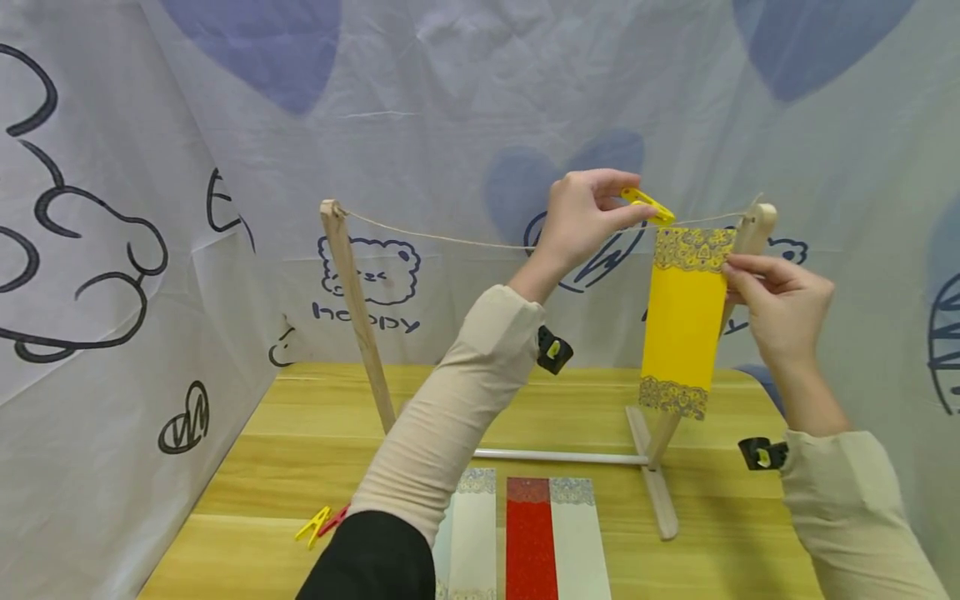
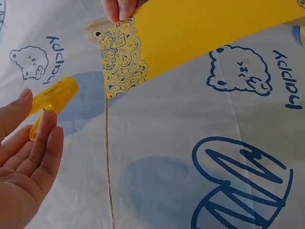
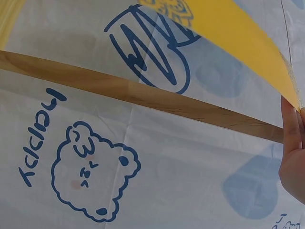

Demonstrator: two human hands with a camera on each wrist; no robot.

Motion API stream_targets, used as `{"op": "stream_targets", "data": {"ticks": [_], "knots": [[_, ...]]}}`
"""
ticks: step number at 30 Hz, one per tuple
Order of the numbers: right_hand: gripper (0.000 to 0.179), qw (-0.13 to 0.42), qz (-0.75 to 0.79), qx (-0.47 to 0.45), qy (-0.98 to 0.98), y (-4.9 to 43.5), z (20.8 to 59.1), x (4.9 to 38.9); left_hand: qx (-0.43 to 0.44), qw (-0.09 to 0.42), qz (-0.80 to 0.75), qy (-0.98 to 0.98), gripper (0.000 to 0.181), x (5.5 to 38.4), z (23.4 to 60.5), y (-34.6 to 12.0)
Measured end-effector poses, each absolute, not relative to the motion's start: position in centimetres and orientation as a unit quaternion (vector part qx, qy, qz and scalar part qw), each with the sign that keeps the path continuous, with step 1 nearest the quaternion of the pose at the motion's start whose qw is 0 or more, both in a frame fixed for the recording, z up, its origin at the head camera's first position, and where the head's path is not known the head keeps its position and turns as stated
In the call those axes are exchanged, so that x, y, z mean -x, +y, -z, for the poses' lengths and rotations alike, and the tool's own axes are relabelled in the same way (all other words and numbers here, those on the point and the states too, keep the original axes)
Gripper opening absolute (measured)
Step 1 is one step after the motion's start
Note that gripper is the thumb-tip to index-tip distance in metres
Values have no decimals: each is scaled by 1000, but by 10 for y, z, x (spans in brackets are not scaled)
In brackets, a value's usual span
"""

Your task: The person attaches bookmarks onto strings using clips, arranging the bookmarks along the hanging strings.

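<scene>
Head view: left hand (image 1: 588,210) pinches yellow clothespin (image 1: 654,208), nose pointing right toward upper left corner of yellow card (image 1: 684,325); left wrist view shows gap between. Card's long axis near upright, top edge at string (image 1: 450,240), beside right post (image 1: 759,223). Right hand (image 1: 789,307), nearer card, pinches its right edge.

From where I stand, open air lies above the string (image 1: 435,239) and beneath it, between the left post (image 1: 357,308) and the slanting left sleeve (image 1: 480,358), which bars the middle. A slim gap parts the yellow clothespin (image 2: 55,95) from the yellow card (image 1: 684,329). That card and the right hand (image 1: 783,304) block the right post (image 1: 754,229) from the front. Low down, a white bar (image 1: 562,457) crosses; cloth (image 1: 450,75) closes the back.
</scene>
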State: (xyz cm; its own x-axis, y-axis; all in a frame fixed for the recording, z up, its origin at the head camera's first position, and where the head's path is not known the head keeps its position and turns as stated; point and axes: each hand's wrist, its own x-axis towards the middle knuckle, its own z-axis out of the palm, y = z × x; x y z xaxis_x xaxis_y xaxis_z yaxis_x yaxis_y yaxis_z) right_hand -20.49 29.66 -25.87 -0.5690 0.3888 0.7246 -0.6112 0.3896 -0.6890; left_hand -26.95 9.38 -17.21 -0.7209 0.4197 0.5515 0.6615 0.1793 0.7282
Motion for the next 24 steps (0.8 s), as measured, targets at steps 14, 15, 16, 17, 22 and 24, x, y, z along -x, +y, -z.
{"op": "stream_targets", "data": {"ticks": [14,15,16,17,22,24], "knots": [[11,456,-545,-82,-699,297,258,205,379,99,486,-781,37,273,164,113],[11,456,-543,-80,-701,296,258,205,378,100,483,-784,37,273,164,114],[11,457,-542,-79,-701,296,258,205,376,101,480,-786,37,273,164,114],[11,455,-546,-80,-699,296,258,205,373,103,477,-789,37,273,163,115],[11,447,-567,-90,-686,295,258,205,363,112,465,-800,36,273,163,117],[11,447,-567,-90,-686,295,258,205,358,114,458,-806,35,274,162,119]]}}
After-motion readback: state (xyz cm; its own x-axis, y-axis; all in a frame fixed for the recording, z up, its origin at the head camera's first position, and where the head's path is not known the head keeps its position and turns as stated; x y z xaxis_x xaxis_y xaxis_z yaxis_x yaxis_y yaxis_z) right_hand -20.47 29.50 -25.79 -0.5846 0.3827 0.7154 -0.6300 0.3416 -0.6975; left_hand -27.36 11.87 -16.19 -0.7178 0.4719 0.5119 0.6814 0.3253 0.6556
